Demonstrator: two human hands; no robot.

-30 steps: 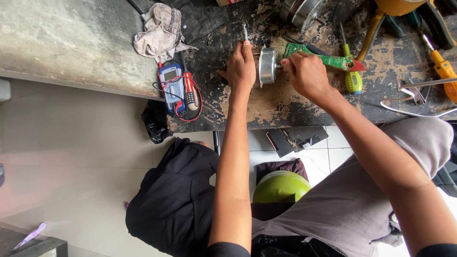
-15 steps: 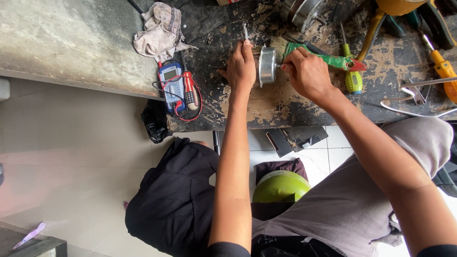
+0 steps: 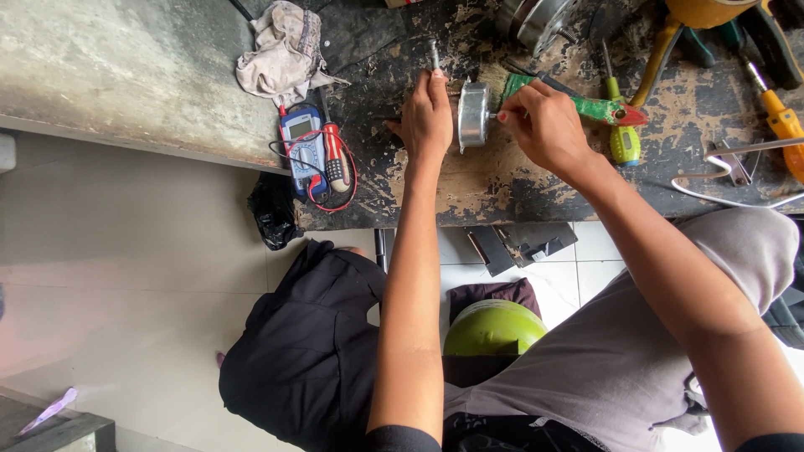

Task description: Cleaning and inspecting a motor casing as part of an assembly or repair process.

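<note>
A round silver metal part (image 3: pixel 473 115), shaped like a small drum, stands on edge on the worn dark workbench (image 3: pixel 469 188). My left hand (image 3: pixel 427 121) is closed against its left face, with the fingers reaching past the rim. A thin metal pin (image 3: pixel 435 54) lies just beyond those fingertips. My right hand (image 3: pixel 548 125) pinches the short shaft sticking out of the drum's right side. Partly hidden under my right hand is a green-handled brush (image 3: pixel 599 109).
A blue meter with red leads (image 3: pixel 306 155) and a rag (image 3: pixel 285 50) lie to the left. Screwdrivers (image 3: pixel 624 138), a yellow-handled tool (image 3: pixel 783 117), a motor housing (image 3: pixel 536 17) and a white wire (image 3: pixel 712 188) lie to the right. Below the bench edge sit a green domed object (image 3: pixel 494 326) and metal brackets (image 3: pixel 519 243).
</note>
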